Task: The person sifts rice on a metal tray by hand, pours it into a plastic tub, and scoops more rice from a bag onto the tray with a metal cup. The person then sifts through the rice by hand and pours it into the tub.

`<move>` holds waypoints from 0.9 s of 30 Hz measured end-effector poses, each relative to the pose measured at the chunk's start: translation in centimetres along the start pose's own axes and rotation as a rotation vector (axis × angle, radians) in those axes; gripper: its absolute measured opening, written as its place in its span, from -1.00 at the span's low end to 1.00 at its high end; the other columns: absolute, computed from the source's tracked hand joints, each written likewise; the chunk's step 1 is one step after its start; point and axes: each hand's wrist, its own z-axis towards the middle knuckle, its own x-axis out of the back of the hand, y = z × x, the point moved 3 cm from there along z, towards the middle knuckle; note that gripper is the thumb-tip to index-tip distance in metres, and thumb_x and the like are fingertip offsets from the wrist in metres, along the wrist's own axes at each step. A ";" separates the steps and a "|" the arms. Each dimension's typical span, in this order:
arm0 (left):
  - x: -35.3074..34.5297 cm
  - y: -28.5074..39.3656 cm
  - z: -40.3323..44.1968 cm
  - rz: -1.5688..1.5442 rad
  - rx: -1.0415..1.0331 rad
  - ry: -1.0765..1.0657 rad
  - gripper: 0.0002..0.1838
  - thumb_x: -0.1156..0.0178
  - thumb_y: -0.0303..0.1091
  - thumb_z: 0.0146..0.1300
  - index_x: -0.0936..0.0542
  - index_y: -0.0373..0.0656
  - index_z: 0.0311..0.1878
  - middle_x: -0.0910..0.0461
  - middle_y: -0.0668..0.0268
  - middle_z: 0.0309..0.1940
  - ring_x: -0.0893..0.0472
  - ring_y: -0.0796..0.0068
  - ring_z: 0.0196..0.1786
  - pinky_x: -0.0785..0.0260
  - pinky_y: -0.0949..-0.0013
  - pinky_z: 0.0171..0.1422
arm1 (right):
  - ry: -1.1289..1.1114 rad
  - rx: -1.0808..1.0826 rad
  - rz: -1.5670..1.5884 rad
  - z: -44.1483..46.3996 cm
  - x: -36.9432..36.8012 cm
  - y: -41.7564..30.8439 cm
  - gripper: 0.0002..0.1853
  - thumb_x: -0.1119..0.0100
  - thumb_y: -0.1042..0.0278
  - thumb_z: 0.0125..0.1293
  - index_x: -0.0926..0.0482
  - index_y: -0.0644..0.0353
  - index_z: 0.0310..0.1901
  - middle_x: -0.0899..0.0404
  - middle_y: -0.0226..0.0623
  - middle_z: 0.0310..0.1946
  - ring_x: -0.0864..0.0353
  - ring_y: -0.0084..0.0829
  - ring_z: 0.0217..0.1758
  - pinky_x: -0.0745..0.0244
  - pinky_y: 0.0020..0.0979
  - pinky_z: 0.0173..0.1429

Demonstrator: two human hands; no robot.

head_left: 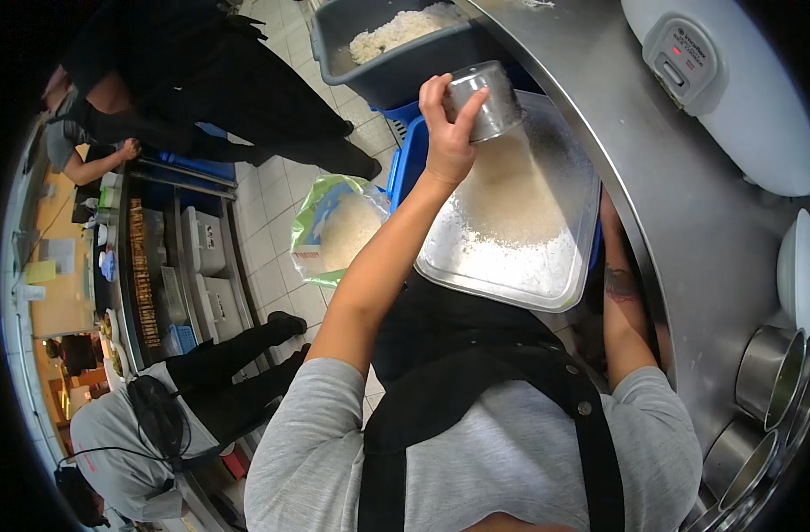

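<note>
My left hand (451, 133) grips a clear round container (492, 106), tilted over a metal tray (511, 285). Pale grains (516, 199) fall from its mouth and spread across the tray. Under the tray is a blue bin (408, 146). My right forearm (619, 284) reaches down between the tray and the counter edge, and the hand itself is hidden there. Left of the tray, an open green and white bag (309, 232) on the floor holds more pale grains.
A grey tub (378, 80) with white rice stands beyond the tray. The steel counter (626, 97) at right carries a rice cooker (742, 80) and metal pots (768, 372). People in dark trousers stand at left near shelving (170, 266).
</note>
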 end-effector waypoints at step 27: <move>15.8 -22.5 -30.5 1.087 0.599 -0.654 -0.49 -0.01 -0.27 0.28 -0.35 0.16 0.33 -0.25 -0.09 0.26 -0.25 -0.16 0.29 -0.20 -0.29 0.15 | -0.222 -0.139 0.126 0.4 1.1 2.8 -0.49 0.17 -0.01 0.49 -0.49 0.26 0.16 -0.52 -0.14 0.13 -0.47 -0.19 0.21 -0.31 -0.32 0.28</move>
